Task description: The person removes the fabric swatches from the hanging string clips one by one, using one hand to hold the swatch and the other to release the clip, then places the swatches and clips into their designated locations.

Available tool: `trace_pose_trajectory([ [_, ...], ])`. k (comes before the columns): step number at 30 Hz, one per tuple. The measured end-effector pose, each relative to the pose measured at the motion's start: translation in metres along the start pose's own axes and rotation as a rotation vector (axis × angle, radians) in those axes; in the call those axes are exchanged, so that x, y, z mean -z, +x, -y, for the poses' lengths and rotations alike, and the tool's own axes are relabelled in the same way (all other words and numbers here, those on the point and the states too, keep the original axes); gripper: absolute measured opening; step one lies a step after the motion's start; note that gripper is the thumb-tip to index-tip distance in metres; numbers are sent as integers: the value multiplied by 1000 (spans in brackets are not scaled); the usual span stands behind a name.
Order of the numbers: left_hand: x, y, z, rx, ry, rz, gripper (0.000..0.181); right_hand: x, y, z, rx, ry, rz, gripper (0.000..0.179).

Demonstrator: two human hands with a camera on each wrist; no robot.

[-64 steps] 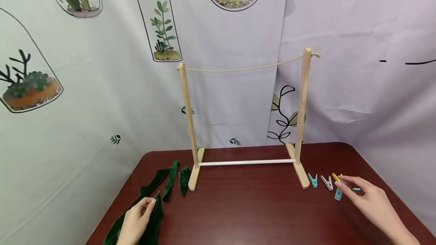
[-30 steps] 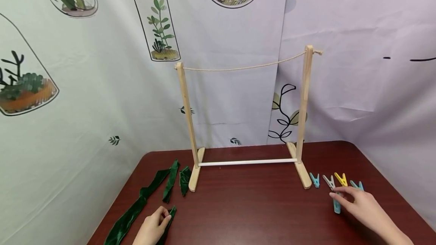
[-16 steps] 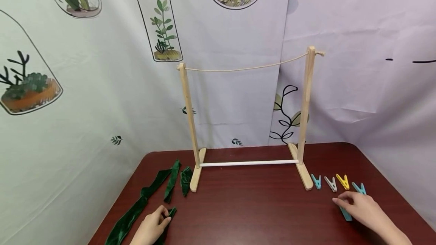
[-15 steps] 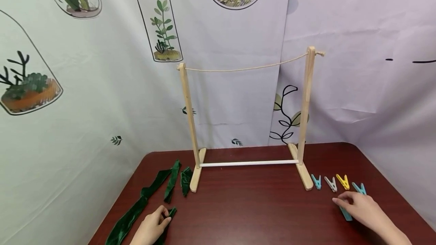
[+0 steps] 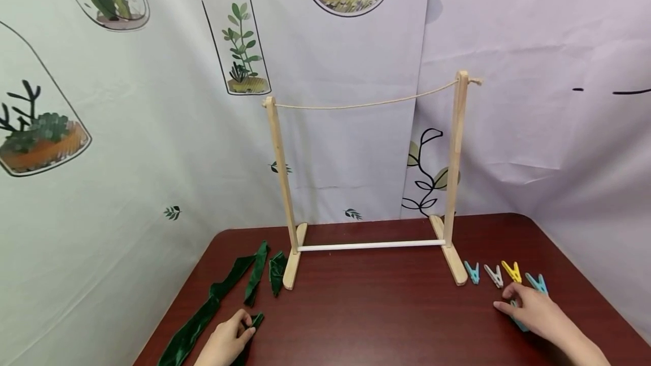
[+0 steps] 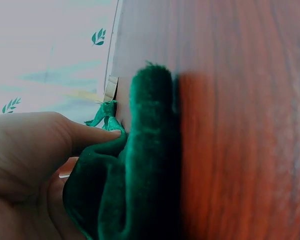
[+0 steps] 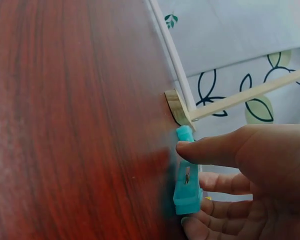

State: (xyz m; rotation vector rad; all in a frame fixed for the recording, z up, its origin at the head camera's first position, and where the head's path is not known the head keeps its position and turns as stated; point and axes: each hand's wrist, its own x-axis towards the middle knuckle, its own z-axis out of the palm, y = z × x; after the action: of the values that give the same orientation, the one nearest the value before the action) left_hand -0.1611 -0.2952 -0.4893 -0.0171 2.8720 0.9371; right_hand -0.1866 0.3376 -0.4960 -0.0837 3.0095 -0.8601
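My left hand (image 5: 224, 339) pinches a dark green velvet cloth between thumb and fingers at the front left of the table. In the left wrist view the cloth (image 6: 152, 130) shows a folded, frayed end, with my thumb pressed against it. My right hand (image 5: 538, 313) holds a light blue clothespin (image 7: 187, 185) low over the table at the right, the thumb on one side and fingers on the other. Behind that hand a row of clothespins lies: blue (image 5: 472, 272), pale grey (image 5: 494, 276), yellow (image 5: 511, 271) and another blue one (image 5: 537, 282), partly hidden.
A wooden stand (image 5: 452, 185) with a string (image 5: 356, 107) between its two posts and a white bar (image 5: 371, 245) low down stands at the back. Left of it lie a long green velvet strip (image 5: 195, 321) and smaller green pieces (image 5: 256, 275). A printed curtain hangs behind the table.
The left hand has come down and right, lowering its green cloth. The right hand, clothespin held, has moved from beside the yellow clothespin toward the table's front; over the last half second it barely shifts.
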Motion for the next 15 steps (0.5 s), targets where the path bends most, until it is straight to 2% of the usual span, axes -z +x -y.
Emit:
trace_pose_trajectory([
  [6,0,-1,-2,10,14,2,16,0,0,1,9,-10,-4,29],
  [15,7,2,-11,62,131,-20,13,5,-1,1,-3,-6,16,35],
])
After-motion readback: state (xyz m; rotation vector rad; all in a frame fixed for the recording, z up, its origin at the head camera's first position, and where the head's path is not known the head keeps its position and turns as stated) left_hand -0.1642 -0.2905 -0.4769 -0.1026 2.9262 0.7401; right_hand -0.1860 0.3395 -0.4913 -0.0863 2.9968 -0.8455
